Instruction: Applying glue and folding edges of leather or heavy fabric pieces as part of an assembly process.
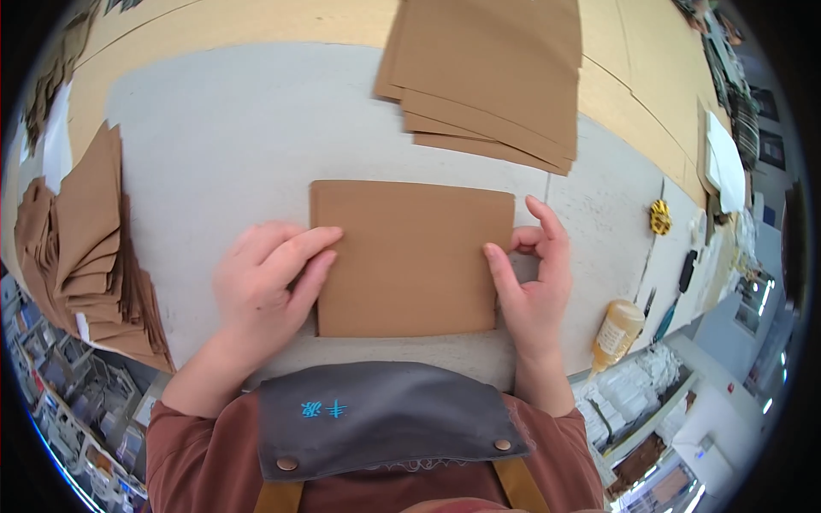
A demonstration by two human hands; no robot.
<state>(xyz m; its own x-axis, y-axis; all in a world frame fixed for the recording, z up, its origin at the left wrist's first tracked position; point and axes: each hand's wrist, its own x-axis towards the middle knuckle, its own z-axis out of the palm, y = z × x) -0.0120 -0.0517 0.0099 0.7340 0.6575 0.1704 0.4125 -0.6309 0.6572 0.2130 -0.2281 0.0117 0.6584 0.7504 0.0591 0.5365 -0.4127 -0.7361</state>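
Observation:
A flat brown rectangular piece [410, 269], of fabric or similar sheet material, lies on the pale work surface in front of me. My left hand [272, 276] rests at its left edge, index finger and thumb on the top face. At the right edge, my right hand [535, 276] touches the piece with the thumb, the other fingers curled or raised beside it. Whether either hand pinches the edge cannot be told. Beyond the piece lies a stack of larger brown sheets [487, 77], fanned at its near end.
Folded brown pieces [96, 256] are heaped at the left. Toward the right are a plastic squeeze bottle [617, 333] of amber contents, a gold-coloured bow-like item [660, 217], a black-handled tool [688, 272] and white papers [725, 163]. Shelving with white bundles stands below the table's right edge.

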